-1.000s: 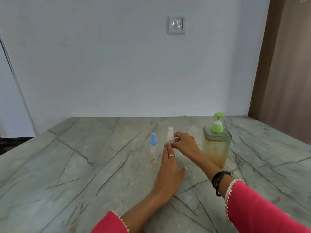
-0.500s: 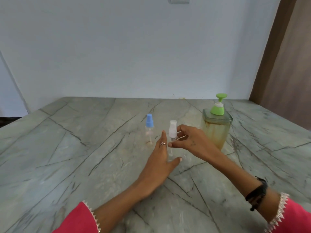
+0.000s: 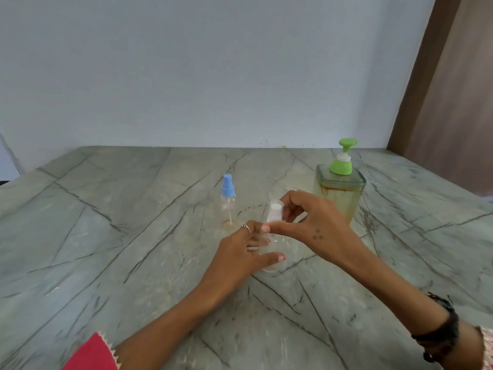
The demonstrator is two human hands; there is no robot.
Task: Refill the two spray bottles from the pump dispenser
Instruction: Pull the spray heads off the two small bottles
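Observation:
A small clear spray bottle with a white top (image 3: pixel 274 213) stands on the marble counter near the middle. My left hand (image 3: pixel 241 252) grips its clear body from the left, thumb across the front. My right hand (image 3: pixel 312 225) pinches the white spray top from the right. A second clear spray bottle with a blue top (image 3: pixel 228 201) stands alone just behind and to the left, untouched. The pump dispenser (image 3: pixel 340 190), a clear square bottle of yellowish liquid with a green pump, stands behind my right hand.
The grey-green veined marble counter (image 3: pixel 106 249) runs back to a plain pale wall. A brown wooden panel (image 3: pixel 453 102) rises at the right edge.
Both hands have drawn the white-topped bottle nearer to me, away from the blue-topped one. My left hand now wraps its body more closely. The camera has tilted downward.

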